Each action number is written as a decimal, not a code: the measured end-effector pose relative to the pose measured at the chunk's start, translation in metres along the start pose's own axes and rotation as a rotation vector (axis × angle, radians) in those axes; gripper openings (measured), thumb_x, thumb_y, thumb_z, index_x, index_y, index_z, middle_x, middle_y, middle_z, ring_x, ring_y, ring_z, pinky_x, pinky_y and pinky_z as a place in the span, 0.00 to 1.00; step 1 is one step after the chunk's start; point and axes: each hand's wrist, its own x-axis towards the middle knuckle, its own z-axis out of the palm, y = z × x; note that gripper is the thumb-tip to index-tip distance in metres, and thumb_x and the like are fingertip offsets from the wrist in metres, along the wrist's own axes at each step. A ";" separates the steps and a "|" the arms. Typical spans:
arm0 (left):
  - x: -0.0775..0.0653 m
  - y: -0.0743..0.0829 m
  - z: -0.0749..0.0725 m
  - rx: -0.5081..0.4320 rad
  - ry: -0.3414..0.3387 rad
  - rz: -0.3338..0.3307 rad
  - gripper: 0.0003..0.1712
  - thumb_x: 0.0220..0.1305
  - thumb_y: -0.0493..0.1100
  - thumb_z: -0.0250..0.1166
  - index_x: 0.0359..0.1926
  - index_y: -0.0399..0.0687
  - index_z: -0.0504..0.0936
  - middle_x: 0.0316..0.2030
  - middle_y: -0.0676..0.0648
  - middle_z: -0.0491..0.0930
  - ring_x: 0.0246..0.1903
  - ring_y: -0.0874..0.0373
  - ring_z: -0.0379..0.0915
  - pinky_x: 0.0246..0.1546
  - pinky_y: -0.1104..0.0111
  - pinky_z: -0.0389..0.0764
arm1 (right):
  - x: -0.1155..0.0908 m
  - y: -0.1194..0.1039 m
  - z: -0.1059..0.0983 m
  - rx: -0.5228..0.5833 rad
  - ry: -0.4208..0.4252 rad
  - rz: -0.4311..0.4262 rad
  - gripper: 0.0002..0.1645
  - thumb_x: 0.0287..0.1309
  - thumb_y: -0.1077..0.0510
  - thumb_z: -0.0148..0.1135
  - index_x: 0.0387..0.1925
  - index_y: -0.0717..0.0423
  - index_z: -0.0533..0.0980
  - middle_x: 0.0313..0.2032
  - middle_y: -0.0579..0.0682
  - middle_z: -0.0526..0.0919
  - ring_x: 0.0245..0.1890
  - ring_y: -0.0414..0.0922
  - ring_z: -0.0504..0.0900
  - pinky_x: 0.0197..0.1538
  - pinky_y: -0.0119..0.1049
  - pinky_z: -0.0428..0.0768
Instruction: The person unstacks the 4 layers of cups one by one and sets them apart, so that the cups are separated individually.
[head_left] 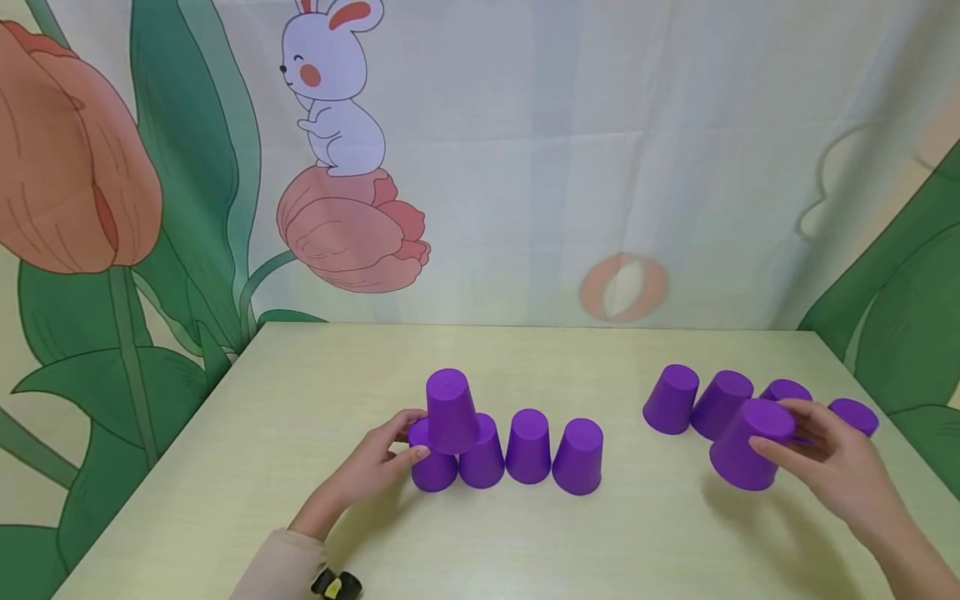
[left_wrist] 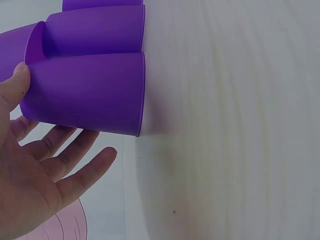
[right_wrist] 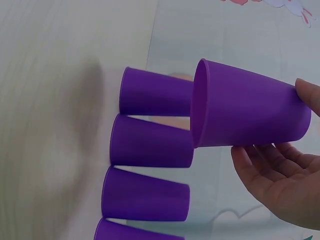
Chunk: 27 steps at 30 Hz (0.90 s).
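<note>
Several purple cups stand upside down in a row on the table, with one purple cup point(head_left: 451, 412) raised across the two leftmost. My left hand point(head_left: 382, 454) holds the leftmost bottom cup point(left_wrist: 90, 92), thumb on the near side by its base and fingers behind. Over the right part of the table, my right hand point(head_left: 840, 458) grips another upside-down purple cup point(head_left: 750, 446) between thumb and fingers. That cup is off the table, its open rim downward, as the right wrist view point(right_wrist: 250, 107) also shows.
Behind the right hand, several more upside-down cups point(head_left: 671, 400) form a second row, partly hidden by the hand and its cup. Two cups point(head_left: 528, 447) at the right of the left row carry nothing. A printed curtain point(head_left: 510, 167) hangs behind the pale table point(head_left: 525, 550).
</note>
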 end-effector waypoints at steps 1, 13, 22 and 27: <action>0.000 0.000 0.000 -0.001 0.001 0.001 0.24 0.64 0.45 0.56 0.60 0.47 0.64 0.47 0.45 0.75 0.48 0.47 0.70 0.40 0.58 0.74 | 0.000 0.002 -0.002 -0.008 0.002 0.007 0.29 0.52 0.57 0.65 0.53 0.63 0.66 0.38 0.23 0.72 0.36 0.21 0.73 0.35 0.18 0.72; 0.000 0.001 0.000 0.001 0.002 0.003 0.24 0.64 0.45 0.56 0.60 0.47 0.64 0.47 0.45 0.75 0.47 0.48 0.70 0.40 0.57 0.74 | -0.009 0.026 -0.018 -0.062 0.024 0.093 0.26 0.53 0.54 0.65 0.52 0.54 0.69 0.36 0.17 0.69 0.35 0.16 0.70 0.33 0.17 0.68; 0.000 0.002 0.000 0.005 0.004 0.009 0.23 0.65 0.45 0.56 0.59 0.47 0.65 0.46 0.45 0.75 0.47 0.48 0.70 0.40 0.57 0.74 | -0.013 0.039 -0.024 -0.055 0.062 0.110 0.26 0.52 0.55 0.65 0.52 0.57 0.67 0.36 0.16 0.66 0.34 0.15 0.67 0.32 0.16 0.69; 0.000 0.002 0.000 0.008 0.002 0.009 0.23 0.65 0.45 0.56 0.59 0.47 0.65 0.46 0.45 0.75 0.47 0.47 0.70 0.40 0.57 0.74 | -0.014 0.052 -0.027 -0.037 0.077 0.125 0.22 0.52 0.56 0.65 0.48 0.50 0.68 0.35 0.16 0.67 0.34 0.14 0.67 0.32 0.15 0.69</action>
